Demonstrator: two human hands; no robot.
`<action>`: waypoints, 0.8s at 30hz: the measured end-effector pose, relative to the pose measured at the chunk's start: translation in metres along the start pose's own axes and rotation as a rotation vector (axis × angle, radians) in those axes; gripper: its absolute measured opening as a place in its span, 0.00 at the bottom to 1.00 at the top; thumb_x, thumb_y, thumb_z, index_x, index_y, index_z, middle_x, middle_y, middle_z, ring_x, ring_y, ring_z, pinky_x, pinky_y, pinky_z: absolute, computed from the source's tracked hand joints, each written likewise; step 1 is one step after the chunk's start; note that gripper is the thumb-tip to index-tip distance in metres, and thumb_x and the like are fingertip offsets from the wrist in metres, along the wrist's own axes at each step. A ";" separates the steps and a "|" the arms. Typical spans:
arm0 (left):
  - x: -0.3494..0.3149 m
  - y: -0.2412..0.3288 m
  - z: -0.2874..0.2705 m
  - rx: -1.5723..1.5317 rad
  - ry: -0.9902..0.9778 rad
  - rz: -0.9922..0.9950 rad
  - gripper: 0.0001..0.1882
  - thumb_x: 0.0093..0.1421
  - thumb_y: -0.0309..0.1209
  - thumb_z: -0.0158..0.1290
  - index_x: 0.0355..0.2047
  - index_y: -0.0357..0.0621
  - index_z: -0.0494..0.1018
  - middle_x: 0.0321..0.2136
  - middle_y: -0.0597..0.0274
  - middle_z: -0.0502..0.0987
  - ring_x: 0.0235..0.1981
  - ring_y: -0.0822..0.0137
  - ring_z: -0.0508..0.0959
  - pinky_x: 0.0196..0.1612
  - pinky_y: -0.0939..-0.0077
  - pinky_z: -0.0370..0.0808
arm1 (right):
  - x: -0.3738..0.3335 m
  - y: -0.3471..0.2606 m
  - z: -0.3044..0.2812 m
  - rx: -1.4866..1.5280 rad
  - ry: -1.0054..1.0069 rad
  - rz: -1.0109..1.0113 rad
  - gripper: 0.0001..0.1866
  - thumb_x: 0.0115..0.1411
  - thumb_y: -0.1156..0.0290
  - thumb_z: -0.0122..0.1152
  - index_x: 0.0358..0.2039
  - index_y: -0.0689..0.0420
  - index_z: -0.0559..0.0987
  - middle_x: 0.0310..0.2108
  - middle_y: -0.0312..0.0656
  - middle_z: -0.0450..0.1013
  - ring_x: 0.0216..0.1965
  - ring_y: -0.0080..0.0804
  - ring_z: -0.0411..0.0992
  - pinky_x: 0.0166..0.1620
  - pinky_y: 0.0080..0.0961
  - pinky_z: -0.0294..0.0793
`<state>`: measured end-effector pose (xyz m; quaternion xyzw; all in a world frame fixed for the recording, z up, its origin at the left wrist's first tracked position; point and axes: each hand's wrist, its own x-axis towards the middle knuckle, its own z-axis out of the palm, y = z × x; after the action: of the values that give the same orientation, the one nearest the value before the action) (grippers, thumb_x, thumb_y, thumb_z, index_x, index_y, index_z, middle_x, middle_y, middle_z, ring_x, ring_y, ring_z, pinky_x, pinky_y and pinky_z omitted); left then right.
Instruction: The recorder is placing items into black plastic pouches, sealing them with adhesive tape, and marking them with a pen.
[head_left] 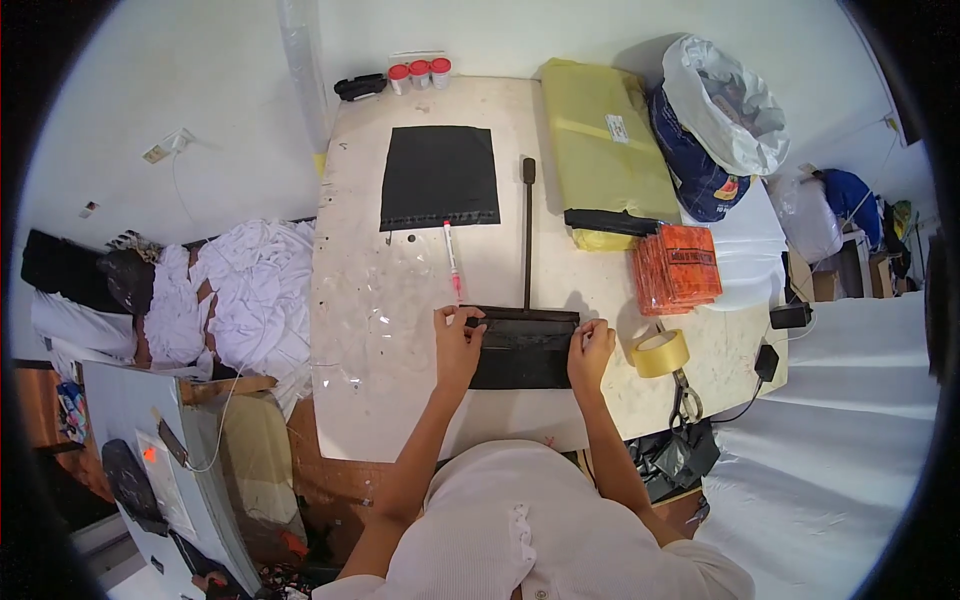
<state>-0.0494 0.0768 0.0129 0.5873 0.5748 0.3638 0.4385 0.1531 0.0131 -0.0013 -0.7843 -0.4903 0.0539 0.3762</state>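
My left hand [460, 342] pinches the left top corner of a flat black plastic bag [525, 372] at the table's front. My right hand [592, 350] has its fingers closed on the bag's right top corner. A dark strip runs along the bag's far edge between the hands. A long dark rod [528, 230] with a thicker far end meets that strip; whether the two are joined I cannot tell. Just beyond my left hand lies a white and red marker pen [452, 262]. Farther back, another flat black bag [440, 175] lies on the table.
On the right are a roll of yellowish tape [660, 354], scissors [686, 402], a stack of orange packets [680, 268], a yellow package [610, 150] and an open sack [700, 130]. Red-lidded jars [420, 74] stand at the back. White cloth [255, 280] is piled left of the table [380, 420].
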 end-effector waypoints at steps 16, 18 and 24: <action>-0.016 -0.003 0.012 0.378 0.109 0.178 0.11 0.55 0.26 0.50 0.39 0.47 0.68 0.42 0.55 0.62 0.34 0.59 0.72 0.40 0.63 0.68 | -0.008 -0.002 -0.004 -0.229 -0.017 -0.153 0.09 0.48 0.78 0.56 0.32 0.52 0.74 0.30 0.36 0.69 0.35 0.38 0.63 0.41 0.35 0.58; -0.021 0.004 0.011 0.674 0.239 0.159 0.14 0.54 0.28 0.51 0.42 0.49 0.68 0.44 0.51 0.63 0.43 0.54 0.67 0.45 0.59 0.64 | -0.007 -0.001 -0.011 -0.323 0.127 -0.118 0.10 0.49 0.75 0.57 0.34 0.52 0.74 0.34 0.39 0.69 0.40 0.39 0.63 0.46 0.37 0.57; -0.039 0.016 0.053 0.513 -0.076 0.425 0.19 0.57 0.33 0.45 0.49 0.46 0.65 0.48 0.56 0.65 0.52 0.58 0.63 0.53 0.61 0.58 | -0.025 -0.013 -0.006 -0.024 -0.211 -0.306 0.15 0.51 0.73 0.54 0.41 0.56 0.73 0.46 0.44 0.66 0.46 0.39 0.64 0.47 0.37 0.56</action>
<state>0.0026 0.0336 0.0126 0.7984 0.4955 0.2686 0.2118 0.1331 -0.0074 0.0045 -0.6949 -0.6413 0.0721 0.3173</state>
